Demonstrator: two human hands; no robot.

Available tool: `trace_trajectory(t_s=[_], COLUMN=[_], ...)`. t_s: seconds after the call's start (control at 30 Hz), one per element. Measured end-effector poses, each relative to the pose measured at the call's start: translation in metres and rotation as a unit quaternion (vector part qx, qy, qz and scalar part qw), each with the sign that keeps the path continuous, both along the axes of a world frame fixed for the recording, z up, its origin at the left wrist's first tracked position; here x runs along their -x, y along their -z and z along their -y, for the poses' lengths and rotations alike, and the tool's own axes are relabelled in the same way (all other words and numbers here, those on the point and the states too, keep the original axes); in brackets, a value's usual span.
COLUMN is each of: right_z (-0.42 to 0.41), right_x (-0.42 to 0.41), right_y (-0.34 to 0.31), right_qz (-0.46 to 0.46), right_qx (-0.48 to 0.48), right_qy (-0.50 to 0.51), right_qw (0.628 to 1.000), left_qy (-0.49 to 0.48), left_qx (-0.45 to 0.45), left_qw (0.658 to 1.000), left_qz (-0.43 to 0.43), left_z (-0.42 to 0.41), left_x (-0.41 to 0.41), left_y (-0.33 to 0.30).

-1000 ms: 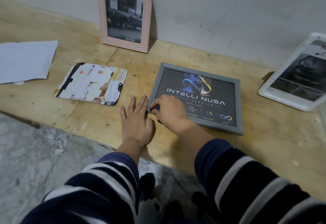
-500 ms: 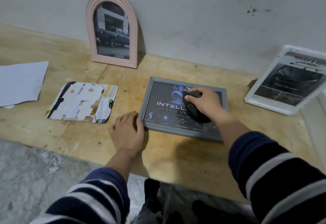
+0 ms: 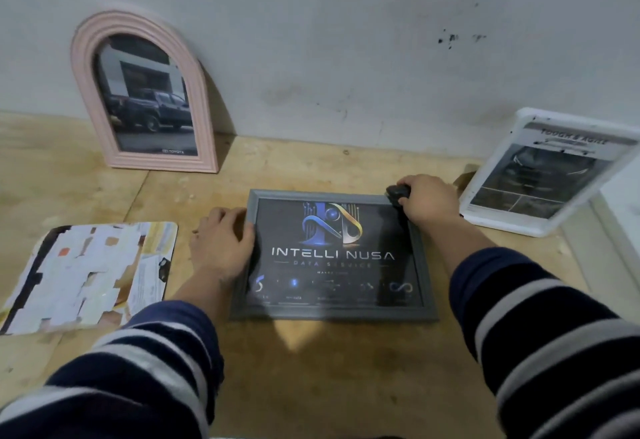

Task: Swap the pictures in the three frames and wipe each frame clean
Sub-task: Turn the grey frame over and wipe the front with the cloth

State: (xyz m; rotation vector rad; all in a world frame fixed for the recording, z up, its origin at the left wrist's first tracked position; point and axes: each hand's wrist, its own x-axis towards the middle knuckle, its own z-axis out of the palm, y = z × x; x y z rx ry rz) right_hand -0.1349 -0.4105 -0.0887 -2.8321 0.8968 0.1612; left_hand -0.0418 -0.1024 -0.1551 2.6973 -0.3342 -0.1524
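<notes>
My left hand [image 3: 221, 244] lies flat, bracing the frame [image 3: 332, 312] so it won't slide; my right hand [image 3: 427, 201] grips a dark cloth [image 3: 398, 193] at its far-right corner to wipe.

The right hand [image 3: 427, 201], gripping a dark cloth [image 3: 398, 193], has swept from the lower left corner of the grey frame [image 3: 420, 265] across its middle to the upper right corner (the picture's logo now shows uncovered). The left hand [image 3: 223, 243] has shifted from the worktop [image 3: 311, 369] onto the frame's left edge.
</notes>
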Motion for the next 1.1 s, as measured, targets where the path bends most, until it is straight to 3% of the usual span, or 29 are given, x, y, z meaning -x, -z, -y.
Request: trace_trajectory(t_s=[0.37,0.57,1.1], right_z=[-0.007,-0.049,-0.142], right_x=[-0.037,-0.061,-0.127], right_y=[0.010,0.019,0.020], right_qz=[-0.093,-0.043,-0.015], right_qx=[0.001,-0.007,-0.016], right_qy=[-0.016,-0.098,-0.229], right_qw=[0.996,0.994,0.973], left_qy=[-0.017,-0.017,-0.026], left_qx=[0.025,0.042,0.050], left_qw=[0.998,0.997,0.996], left_qz=[0.056,0.059,0.064], left_z=[0.000,0.002,-0.001], left_x=[0.002,0.005,0.005], left_y=[0.017,0.017,0.019])
